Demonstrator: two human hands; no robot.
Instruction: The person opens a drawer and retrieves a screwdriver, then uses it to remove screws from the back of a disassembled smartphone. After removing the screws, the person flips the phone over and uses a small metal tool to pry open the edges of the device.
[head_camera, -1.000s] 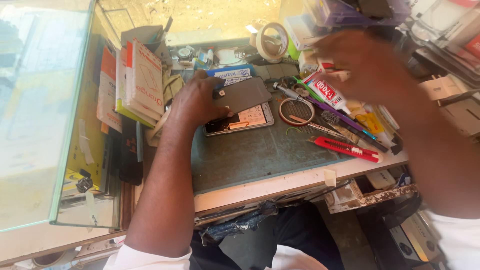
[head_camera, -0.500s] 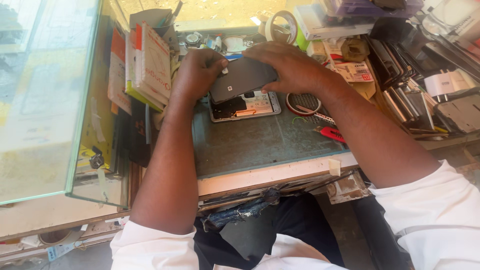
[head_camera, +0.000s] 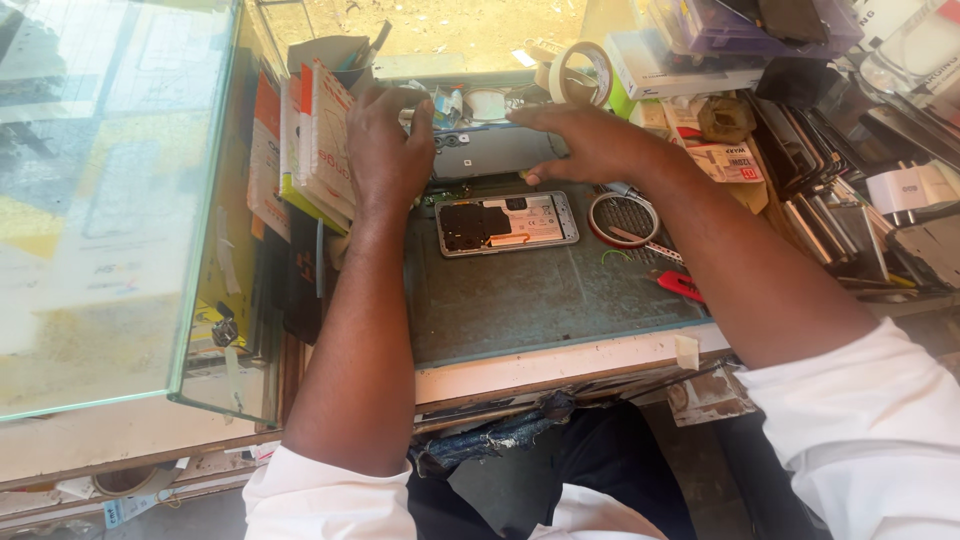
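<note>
My left hand (head_camera: 385, 150) and my right hand (head_camera: 585, 140) hold the two ends of a grey phone back cover (head_camera: 490, 150), lifted at the far side of the green work mat (head_camera: 540, 300). Just in front of the cover, an opened phone body (head_camera: 507, 222) lies flat on the mat with its dark and pale insides facing up. A red-rimmed ring of tape (head_camera: 620, 218) rests to the right of the phone body, under my right wrist.
A glass display case (head_camera: 110, 200) stands at the left, with upright packets (head_camera: 315, 140) beside it. A tape roll (head_camera: 580, 72) and boxes (head_camera: 690, 65) crowd the back. Tools and a red-handled cutter (head_camera: 685, 287) lie at the right. The wooden bench edge (head_camera: 560, 362) runs along the front.
My right hand came in from the tools at the right and took the cover's right end. Both hands moved the cover away from the phone body, toward the back of the mat.
</note>
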